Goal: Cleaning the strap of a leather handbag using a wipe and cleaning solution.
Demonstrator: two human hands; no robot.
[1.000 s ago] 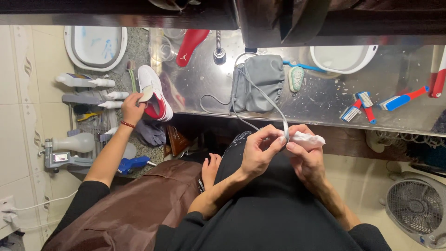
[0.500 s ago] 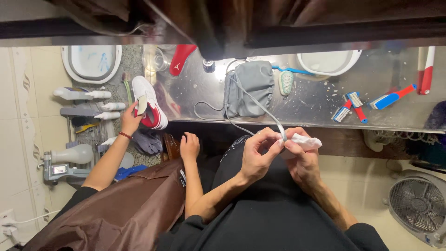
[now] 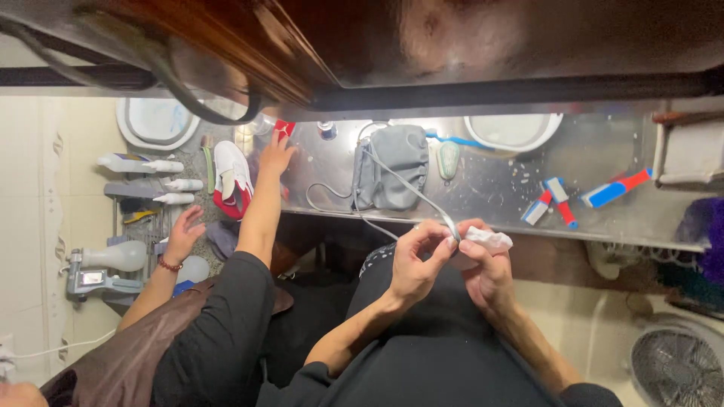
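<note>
Two hands work at chest height, in front of the tabletop (image 3: pixel 483 197). My left hand (image 3: pixel 413 264) pinches the grey strap (image 3: pixel 422 197); my right hand (image 3: pixel 489 273) is closed on a white cloth (image 3: pixel 489 240). Since a second ago my grip is unchanged, so wiping continues; the co-worker's hand (image 3: pixel 276 157) now reaches onto the tabletop. The strap's long axis runs diagonally, up-left to the grey bag (image 3: pixel 392 167).

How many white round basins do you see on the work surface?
2. One white basin sits at the far left end of the counter, beside the white and red shoe. The other basin sits behind the grey bag. The dark shelf overhead may hide more.
</note>
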